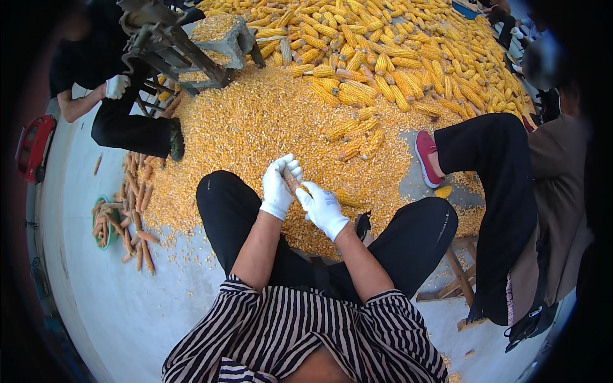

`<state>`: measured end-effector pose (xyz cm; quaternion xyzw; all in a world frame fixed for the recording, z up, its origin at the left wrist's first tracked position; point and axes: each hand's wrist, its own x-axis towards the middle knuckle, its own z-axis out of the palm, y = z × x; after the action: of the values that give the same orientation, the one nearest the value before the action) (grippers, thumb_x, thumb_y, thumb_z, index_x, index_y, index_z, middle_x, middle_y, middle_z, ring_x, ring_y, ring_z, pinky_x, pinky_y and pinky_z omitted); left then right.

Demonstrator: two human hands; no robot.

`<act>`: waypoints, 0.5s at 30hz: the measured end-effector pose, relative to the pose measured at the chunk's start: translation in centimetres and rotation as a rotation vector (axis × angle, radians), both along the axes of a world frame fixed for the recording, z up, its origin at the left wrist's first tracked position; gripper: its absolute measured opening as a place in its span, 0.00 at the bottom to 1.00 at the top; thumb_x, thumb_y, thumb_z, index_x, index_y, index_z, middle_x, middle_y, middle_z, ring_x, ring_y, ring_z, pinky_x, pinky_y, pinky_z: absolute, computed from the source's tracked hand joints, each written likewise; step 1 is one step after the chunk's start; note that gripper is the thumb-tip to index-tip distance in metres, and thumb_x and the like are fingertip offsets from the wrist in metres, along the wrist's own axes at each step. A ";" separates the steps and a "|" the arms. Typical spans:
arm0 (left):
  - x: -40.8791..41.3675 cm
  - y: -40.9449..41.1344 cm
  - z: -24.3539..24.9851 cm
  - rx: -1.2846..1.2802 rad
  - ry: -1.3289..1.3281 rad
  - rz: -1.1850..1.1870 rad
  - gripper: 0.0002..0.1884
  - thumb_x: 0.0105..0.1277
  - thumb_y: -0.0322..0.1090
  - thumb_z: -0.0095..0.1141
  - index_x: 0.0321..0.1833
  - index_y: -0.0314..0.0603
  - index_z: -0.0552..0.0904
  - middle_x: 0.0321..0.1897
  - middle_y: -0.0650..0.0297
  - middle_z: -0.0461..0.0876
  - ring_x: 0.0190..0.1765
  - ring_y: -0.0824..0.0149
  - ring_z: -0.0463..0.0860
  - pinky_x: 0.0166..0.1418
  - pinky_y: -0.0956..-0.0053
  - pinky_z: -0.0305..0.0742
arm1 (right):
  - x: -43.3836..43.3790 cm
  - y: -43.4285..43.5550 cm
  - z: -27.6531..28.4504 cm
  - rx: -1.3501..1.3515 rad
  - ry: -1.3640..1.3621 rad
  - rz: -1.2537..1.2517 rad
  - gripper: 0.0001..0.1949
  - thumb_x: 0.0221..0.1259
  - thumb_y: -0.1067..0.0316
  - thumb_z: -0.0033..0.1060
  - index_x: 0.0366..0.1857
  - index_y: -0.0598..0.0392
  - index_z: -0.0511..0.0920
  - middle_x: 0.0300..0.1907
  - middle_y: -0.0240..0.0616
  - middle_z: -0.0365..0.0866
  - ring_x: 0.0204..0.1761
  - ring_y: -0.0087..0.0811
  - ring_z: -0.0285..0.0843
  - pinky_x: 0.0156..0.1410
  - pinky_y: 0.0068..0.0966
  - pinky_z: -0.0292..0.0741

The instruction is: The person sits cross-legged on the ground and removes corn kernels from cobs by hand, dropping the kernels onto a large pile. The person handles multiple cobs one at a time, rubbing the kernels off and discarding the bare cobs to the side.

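Observation:
Over the gap between my knees, my left hand (pixel 278 186) in a white glove is closed around a mostly stripped corn cob (pixel 289 180). My right hand (pixel 323 206), also gloved in white, has its thumb and fingers at the cob's lower end, where a little yellow shows. Whether it grips the cob or only presses on it is hard to see. Beneath both hands spreads a thick layer of loose corn kernels (pixel 249 129). Just right of my right hand, a yellow ear of corn (pixel 348 198) lies on the kernels.
A large heap of corn ears (pixel 383 52) rises ahead. Stripped cobs (pixel 136 191) lie at left, some in a green basin (pixel 99 239). A metal-framed machine (pixel 177 52) stands upper left beside a seated person (pixel 115 88). Another person's leg (pixel 488 158) is close at right.

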<state>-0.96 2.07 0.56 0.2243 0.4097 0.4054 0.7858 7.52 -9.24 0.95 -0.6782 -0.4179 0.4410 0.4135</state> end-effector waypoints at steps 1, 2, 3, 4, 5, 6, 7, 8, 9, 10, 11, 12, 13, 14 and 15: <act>-0.1 -0.2 0.0 -0.080 -0.048 0.036 0.16 0.72 0.44 0.48 0.48 0.38 0.81 0.32 0.66 0.79 0.32 0.71 0.77 0.37 0.73 0.76 | -0.4 0.0 0.3 -0.059 0.078 0.013 0.25 0.72 0.44 0.46 0.53 0.57 0.76 0.31 0.44 0.81 0.24 0.34 0.82 0.36 0.33 0.78; -0.1 -0.9 0.0 -0.048 0.053 0.075 0.17 0.71 0.46 0.49 0.47 0.39 0.82 0.26 0.71 0.75 0.26 0.74 0.71 0.31 0.77 0.70 | -0.8 0.0 -0.3 -0.070 0.145 0.019 0.22 0.73 0.45 0.47 0.48 0.57 0.77 0.29 0.40 0.81 0.25 0.32 0.82 0.34 0.31 0.78; 0.0 -1.1 0.5 -0.060 0.111 0.076 0.16 0.71 0.46 0.50 0.44 0.40 0.83 0.21 0.73 0.71 0.22 0.76 0.67 0.27 0.79 0.66 | -1.4 -0.2 -0.2 -0.080 0.264 -0.040 0.20 0.73 0.47 0.47 0.44 0.56 0.78 0.27 0.36 0.80 0.23 0.30 0.82 0.28 0.27 0.77; 0.0 -1.4 0.8 -0.080 0.118 0.093 0.16 0.71 0.46 0.50 0.43 0.40 0.83 0.19 0.74 0.69 0.21 0.76 0.66 0.25 0.79 0.64 | -1.7 -0.4 -1.6 -0.053 0.346 -0.077 0.20 0.73 0.48 0.48 0.44 0.56 0.78 0.27 0.34 0.80 0.22 0.29 0.81 0.25 0.26 0.77; 0.1 -1.7 1.2 -0.100 0.124 0.110 0.16 0.71 0.46 0.51 0.41 0.40 0.83 0.17 0.74 0.67 0.19 0.77 0.65 0.24 0.79 0.63 | -1.9 -0.4 -3.0 -0.027 0.429 -0.114 0.19 0.73 0.49 0.48 0.44 0.56 0.78 0.27 0.33 0.80 0.21 0.29 0.81 0.23 0.24 0.76; 0.2 -1.8 1.7 -0.108 0.159 0.127 0.16 0.71 0.45 0.51 0.39 0.39 0.82 0.14 0.73 0.65 0.17 0.76 0.64 0.21 0.78 0.61 | -2.2 -0.4 -2.7 -0.028 0.431 -0.133 0.18 0.74 0.51 0.47 0.42 0.56 0.78 0.26 0.32 0.79 0.21 0.26 0.79 0.22 0.24 0.74; 0.1 -1.8 1.7 -0.105 0.163 0.142 0.16 0.71 0.45 0.51 0.39 0.38 0.82 0.14 0.73 0.64 0.17 0.76 0.63 0.21 0.78 0.61 | -2.5 -0.4 -2.4 -0.030 0.432 -0.152 0.17 0.74 0.53 0.47 0.40 0.56 0.78 0.26 0.31 0.77 0.21 0.24 0.77 0.22 0.23 0.73; -0.1 -1.9 1.7 -0.102 0.168 0.157 0.16 0.71 0.45 0.51 0.38 0.38 0.82 0.13 0.72 0.64 0.16 0.76 0.63 0.20 0.77 0.60 | -2.8 -0.3 -2.2 -0.031 0.433 -0.171 0.16 0.75 0.54 0.46 0.38 0.56 0.78 0.25 0.31 0.76 0.20 0.22 0.75 0.22 0.23 0.71; -0.1 -2.1 1.8 -0.102 0.171 0.166 0.16 0.70 0.45 0.51 0.37 0.38 0.82 0.13 0.72 0.64 0.16 0.76 0.63 0.20 0.77 0.60 | -2.9 -0.2 -2.2 -0.052 0.421 -0.200 0.17 0.75 0.53 0.46 0.40 0.56 0.78 0.26 0.32 0.77 0.21 0.24 0.77 0.22 0.24 0.73; 0.1 -2.2 1.9 -0.081 0.183 0.198 0.16 0.70 0.45 0.52 0.33 0.38 0.82 0.11 0.72 0.63 0.14 0.75 0.61 0.18 0.77 0.57 | -3.0 -0.1 -2.4 -0.073 0.409 -0.229 0.18 0.74 0.52 0.46 0.43 0.56 0.79 0.26 0.33 0.79 0.21 0.26 0.79 0.22 0.25 0.74; 0.2 -2.7 1.9 -0.029 0.229 0.163 0.17 0.70 0.45 0.52 0.32 0.38 0.82 0.10 0.72 0.62 0.13 0.75 0.60 0.17 0.77 0.55 | -3.2 0.1 -2.6 -0.094 0.397 -0.259 0.19 0.74 0.51 0.45 0.46 0.56 0.79 0.27 0.34 0.80 0.21 0.28 0.80 0.22 0.26 0.76; 1.1 -4.0 3.2 0.020 0.271 0.089 0.17 0.70 0.45 0.52 0.31 0.38 0.82 0.10 0.72 0.62 0.12 0.75 0.59 0.17 0.77 0.54 | -3.8 0.8 -11.0 0.068 0.570 -0.409 0.18 0.74 0.52 0.44 0.45 0.55 0.79 0.25 0.36 0.78 0.21 0.30 0.78 0.22 0.31 0.73; 0.7 -4.4 2.9 0.071 0.324 0.065 0.18 0.70 0.45 0.53 0.30 0.38 0.81 0.09 0.71 0.62 0.12 0.75 0.58 0.16 0.77 0.53 | -3.8 0.6 -9.1 -0.022 0.701 -0.306 0.17 0.74 0.52 0.44 0.44 0.54 0.79 0.24 0.36 0.77 0.21 0.31 0.77 0.22 0.32 0.71; -0.2 -3.7 1.6 0.053 0.261 0.100 0.19 0.70 0.46 0.53 0.28 0.37 0.81 0.08 0.71 0.62 0.10 0.75 0.57 0.15 0.77 0.51 | -3.3 0.5 -7.1 -0.113 0.829 -0.202 0.17 0.73 0.51 0.45 0.44 0.53 0.79 0.24 0.37 0.77 0.21 0.32 0.75 0.22 0.33 0.70; -0.8 -3.6 1.5 0.061 0.183 0.016 0.19 0.70 0.46 0.54 0.27 0.37 0.81 0.08 0.71 0.62 0.10 0.75 0.57 0.16 0.77 0.52 | -2.6 -0.1 -5.1 -0.210 0.951 -0.120 0.16 0.73 0.51 0.45 0.43 0.52 0.79 0.23 0.37 0.76 0.21 0.33 0.74 0.22 0.34 0.68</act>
<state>-1.79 -1.57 2.08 0.2810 0.4691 0.4016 0.7346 4.93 -9.30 -4.17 -0.4626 -0.0962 0.7171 0.5123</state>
